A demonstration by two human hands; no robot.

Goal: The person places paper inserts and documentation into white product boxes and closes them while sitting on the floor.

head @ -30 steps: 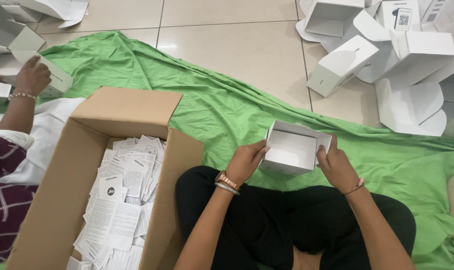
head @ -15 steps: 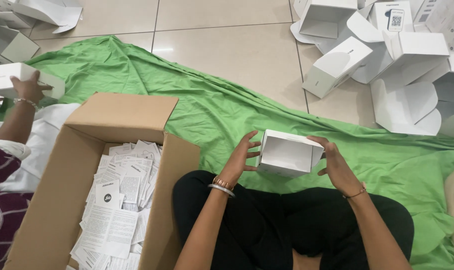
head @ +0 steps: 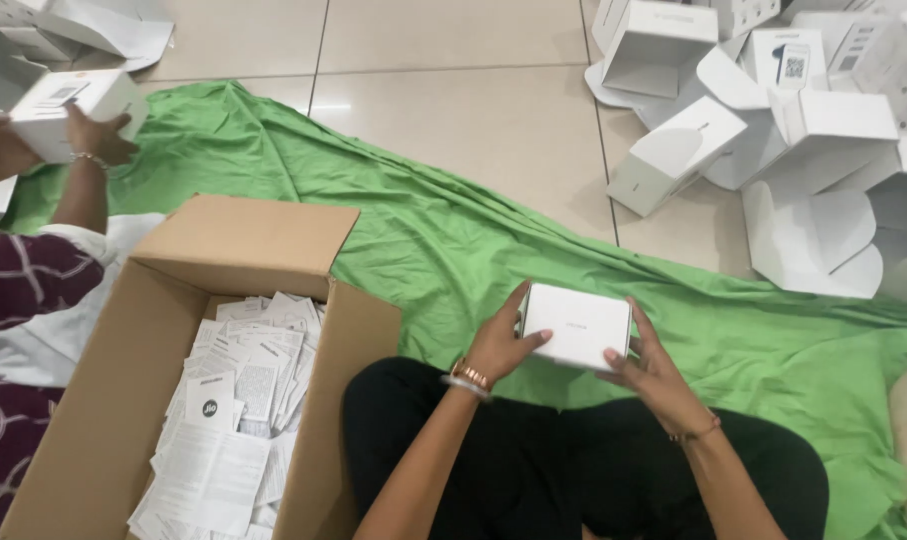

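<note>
Holding a small closed white cardboard box (head: pixel 577 325) at lower centre frame, left hand (head: pixel 501 345) and right hand (head: pixel 652 372) clamp fingers on opposite ends; its long axis runs left-right, both hands equally near.

A pale tiled floor (head: pixel 454 60) carries everything. A crumpled green cloth (head: pixel 494 240) spreads across it from upper left to lower right. A brown carton (head: pixel 124 400) of leaflets (head: pixel 234 410) sits on the cloth at left. Open white boxes (head: pixel 774 130) lie heaped on bare tiles at upper right.
</note>
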